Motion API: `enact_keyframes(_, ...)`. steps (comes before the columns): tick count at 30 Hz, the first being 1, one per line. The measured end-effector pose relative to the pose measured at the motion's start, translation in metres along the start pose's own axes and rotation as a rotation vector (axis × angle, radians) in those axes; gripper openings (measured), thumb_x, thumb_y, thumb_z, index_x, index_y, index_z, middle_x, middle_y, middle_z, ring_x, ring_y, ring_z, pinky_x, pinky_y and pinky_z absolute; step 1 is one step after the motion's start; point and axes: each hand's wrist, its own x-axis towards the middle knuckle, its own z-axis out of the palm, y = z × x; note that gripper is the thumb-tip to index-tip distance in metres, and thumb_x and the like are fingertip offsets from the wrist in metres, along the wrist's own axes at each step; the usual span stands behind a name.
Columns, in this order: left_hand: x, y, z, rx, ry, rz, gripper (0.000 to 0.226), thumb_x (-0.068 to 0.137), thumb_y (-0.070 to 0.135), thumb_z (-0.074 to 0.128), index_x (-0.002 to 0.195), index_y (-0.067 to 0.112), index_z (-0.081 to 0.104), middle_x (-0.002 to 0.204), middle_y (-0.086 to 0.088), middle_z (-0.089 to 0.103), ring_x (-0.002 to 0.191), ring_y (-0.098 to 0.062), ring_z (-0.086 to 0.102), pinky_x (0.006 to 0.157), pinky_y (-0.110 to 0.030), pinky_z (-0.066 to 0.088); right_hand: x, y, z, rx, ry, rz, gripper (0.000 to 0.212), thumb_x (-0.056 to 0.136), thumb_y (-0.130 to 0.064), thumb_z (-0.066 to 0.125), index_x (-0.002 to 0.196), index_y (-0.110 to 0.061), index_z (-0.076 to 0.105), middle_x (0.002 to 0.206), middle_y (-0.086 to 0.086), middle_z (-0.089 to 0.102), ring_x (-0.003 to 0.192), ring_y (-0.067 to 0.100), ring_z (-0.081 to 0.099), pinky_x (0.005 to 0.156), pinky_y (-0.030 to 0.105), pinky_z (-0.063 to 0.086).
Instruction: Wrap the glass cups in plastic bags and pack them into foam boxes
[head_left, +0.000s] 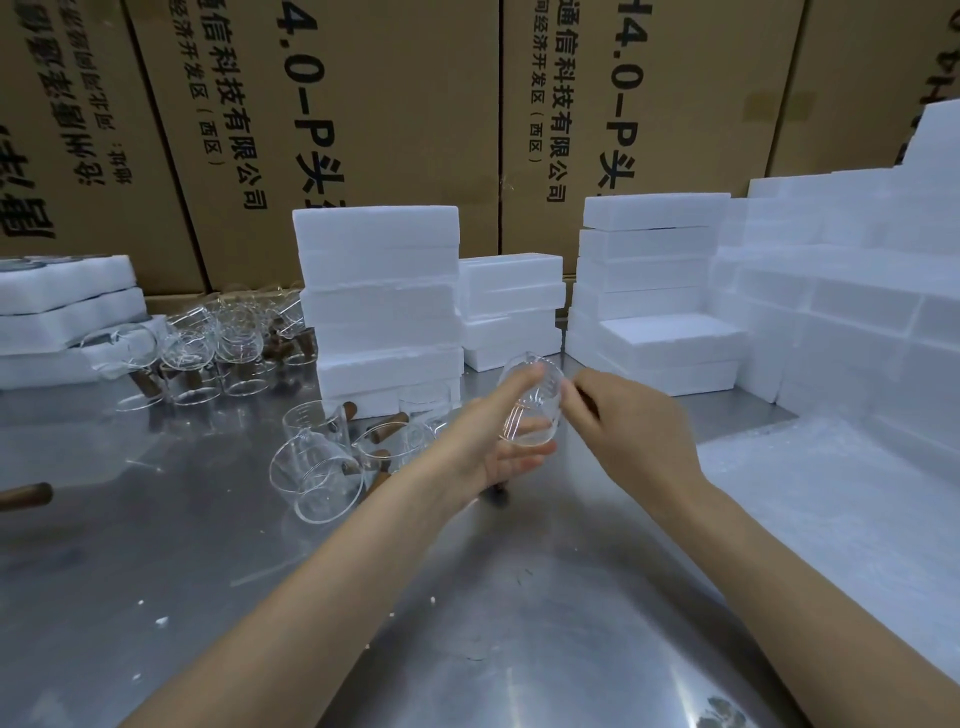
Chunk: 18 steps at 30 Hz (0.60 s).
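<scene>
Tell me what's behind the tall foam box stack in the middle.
Behind the tall foam box stack stand printed cardboard cartons. Their lower parts, and the table behind the stack, are hidden.

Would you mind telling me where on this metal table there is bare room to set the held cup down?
The near middle of the table, under both forearms, is bare. The far left is crowded with glass cups, more cups lie left of the left hand, and foam boxes line the back.

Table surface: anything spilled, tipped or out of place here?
Yes. Several glass cups lie tipped on their sides on the metal table, and white crumbs are scattered there. Nothing looks broken.
</scene>
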Motion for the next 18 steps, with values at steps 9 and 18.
enact_keyframes(9, 0.001, -0.003, -0.007, 0.248, -0.165, 0.217, 0.057, 0.071, 0.045, 0.074, 0.123, 0.029, 0.057, 0.11, 0.007, 0.068, 0.089, -0.013, 0.071, 0.075, -0.021, 0.055, 0.01, 0.009, -0.012, 0.594, -0.367, 0.489, 0.05, 0.091, -0.031, 0.04, 0.043, -0.019, 0.048, 0.037, -0.006, 0.037, 0.034, 0.009, 0.031, 0.043, 0.021, 0.03)
enact_keyframes(18, 0.004, 0.01, -0.029, 0.345, -0.415, 0.286, 0.069, 0.069, 0.046, 0.081, 0.131, 0.047, 0.049, 0.128, 0.01, 0.061, 0.12, -0.015, 0.058, 0.091, -0.029, 0.052, 0.005, 0.013, -0.024, 1.236, -0.981, 0.717, 0.049, 0.095, -0.039, 0.035, 0.049, -0.023, 0.043, 0.039, -0.01, 0.02, 0.033, 0.005, 0.015, 0.033, 0.017, 0.016)
